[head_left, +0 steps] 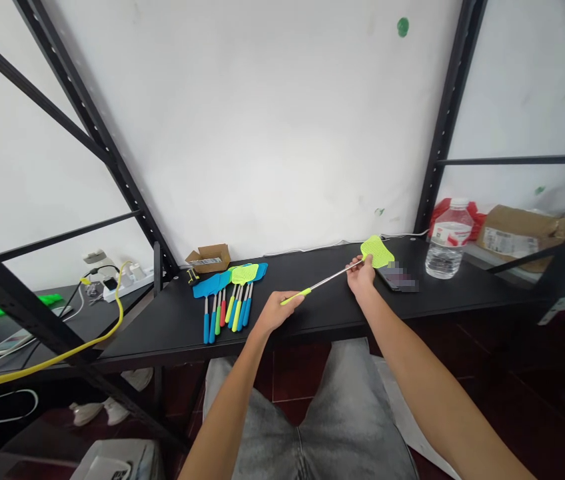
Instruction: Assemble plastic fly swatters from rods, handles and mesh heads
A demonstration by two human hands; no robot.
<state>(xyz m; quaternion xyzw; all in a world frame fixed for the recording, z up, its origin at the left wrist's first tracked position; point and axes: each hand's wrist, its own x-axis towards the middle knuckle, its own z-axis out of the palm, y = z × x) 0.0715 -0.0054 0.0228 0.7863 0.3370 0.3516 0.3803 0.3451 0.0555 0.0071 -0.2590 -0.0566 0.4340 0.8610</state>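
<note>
A yellow-green fly swatter (331, 277) with a long metal rod is held across the front of me, its rod extended. My left hand (280, 309) is closed round its yellow-green handle. Near the perforated head, my right hand (361, 273) grips the far end of the rod. On the black table to the left lies a group of fly swatters (207, 285) with blue, green, yellow and red handles, their blue and yellow-green heads overlapping. A dark phone (396, 277), partly blurred, lies just right of my right hand.
A water bottle (447, 240) stands on the table's right side. At the back left sits a small open cardboard box (208, 257). Black metal posts (450, 107) rise at both sides. A yellow cable (107, 333) and a power strip (127, 285) are at left.
</note>
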